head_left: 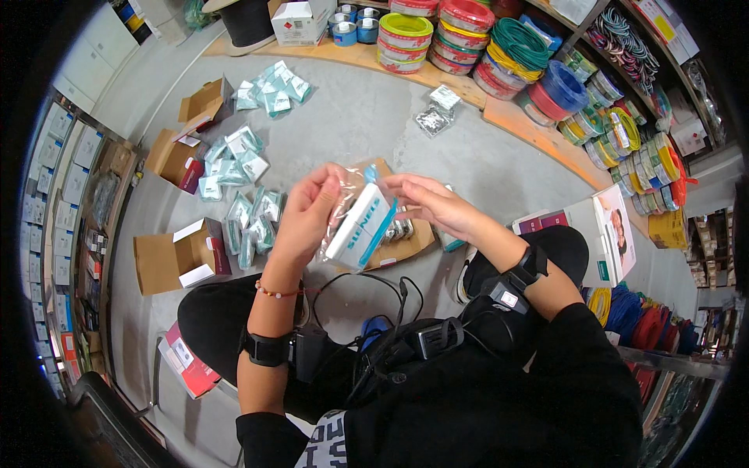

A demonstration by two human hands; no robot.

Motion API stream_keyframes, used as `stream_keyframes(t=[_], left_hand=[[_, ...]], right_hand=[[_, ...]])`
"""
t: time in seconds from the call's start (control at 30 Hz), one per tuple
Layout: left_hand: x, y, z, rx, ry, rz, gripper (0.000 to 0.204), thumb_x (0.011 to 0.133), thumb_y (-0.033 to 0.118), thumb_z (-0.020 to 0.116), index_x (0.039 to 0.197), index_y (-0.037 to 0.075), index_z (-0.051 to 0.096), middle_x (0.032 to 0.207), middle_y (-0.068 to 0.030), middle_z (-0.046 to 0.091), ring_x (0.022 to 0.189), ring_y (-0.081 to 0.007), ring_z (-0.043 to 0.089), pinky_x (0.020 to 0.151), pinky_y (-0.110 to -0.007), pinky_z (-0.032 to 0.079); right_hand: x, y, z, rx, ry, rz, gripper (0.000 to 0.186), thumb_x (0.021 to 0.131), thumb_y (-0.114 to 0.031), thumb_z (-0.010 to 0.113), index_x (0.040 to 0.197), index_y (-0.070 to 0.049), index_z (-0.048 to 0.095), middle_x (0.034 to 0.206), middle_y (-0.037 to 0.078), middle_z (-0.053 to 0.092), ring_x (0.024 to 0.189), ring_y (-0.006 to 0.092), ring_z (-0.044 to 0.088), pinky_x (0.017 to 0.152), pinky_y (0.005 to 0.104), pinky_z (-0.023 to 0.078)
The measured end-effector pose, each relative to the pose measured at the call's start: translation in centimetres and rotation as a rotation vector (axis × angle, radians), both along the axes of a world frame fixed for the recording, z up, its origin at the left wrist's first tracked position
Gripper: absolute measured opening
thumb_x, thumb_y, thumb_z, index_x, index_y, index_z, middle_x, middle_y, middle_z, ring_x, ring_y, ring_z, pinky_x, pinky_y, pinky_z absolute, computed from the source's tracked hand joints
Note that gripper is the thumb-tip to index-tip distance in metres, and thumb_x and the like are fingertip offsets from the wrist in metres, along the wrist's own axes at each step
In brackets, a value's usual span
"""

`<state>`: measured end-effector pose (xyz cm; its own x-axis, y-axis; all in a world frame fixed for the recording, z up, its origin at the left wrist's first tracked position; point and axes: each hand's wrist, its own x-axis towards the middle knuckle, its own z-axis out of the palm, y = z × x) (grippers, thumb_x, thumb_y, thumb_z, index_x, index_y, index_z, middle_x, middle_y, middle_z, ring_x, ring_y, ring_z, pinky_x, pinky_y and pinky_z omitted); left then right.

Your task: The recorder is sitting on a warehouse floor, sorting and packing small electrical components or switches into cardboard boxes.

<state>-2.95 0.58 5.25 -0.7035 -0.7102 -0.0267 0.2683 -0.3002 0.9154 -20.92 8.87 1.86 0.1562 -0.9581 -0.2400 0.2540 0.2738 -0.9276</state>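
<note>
In front of my body, my left hand (310, 209) pinches the edge of a clear plastic bag. Inside the bag is a flat white and teal packet (357, 228), tilted with its printed side up. My right hand (441, 204) is at the packet's right, its fingers stretched out and apart near the upper edge; whether they touch the bag is hard to tell. Under the packet, an open cardboard box (413, 243) sits on the floor, partly hidden, with small wrapped items inside.
Piles of teal and white bagged packets (234, 160) lie on the floor to the left, beside open cardboard boxes (187, 253). Coiled wire rolls (404, 39) line a wooden board ahead and right. Black cables (382, 335) run over my lap. A storage shelf (97, 203) stands far left.
</note>
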Motion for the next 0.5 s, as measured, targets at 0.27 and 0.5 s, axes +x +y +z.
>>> stream_keyframes(t=[0.27, 0.5], left_hand=[[-0.4, 0.2, -0.8, 0.063, 0.078, 0.087, 0.017, 0.085, 0.021, 0.035, 0.08, 0.006, 0.042, 0.047, 0.0053, 0.035, 0.036, -0.0007, 0.027, 0.033, -0.014, 0.021], [-0.5, 0.2, -0.9, 0.112, 0.149, 0.095, 0.017, 0.085, 0.021, 0.037, 0.08, 0.006, 0.043, 0.05, 0.0063, 0.035, 0.04, 0.0, 0.028, 0.036, -0.013, 0.021]], right_hand=[[1.7, 0.6, -1.1, 0.068, -0.602, 0.028, 0.048, 0.078, -0.021, 0.051, 0.116, -0.009, 0.025, 0.107, 0.005, 0.043, 0.095, 0.0151, 0.047, 0.078, 0.0297, 0.042], [1.9, 1.0, -0.5, 0.101, -0.479, 0.047, 0.044, 0.072, -0.01, 0.057, 0.11, -0.006, 0.035, 0.1, 0.006, 0.048, 0.094, 0.0168, 0.047, 0.079, 0.0317, 0.041]])
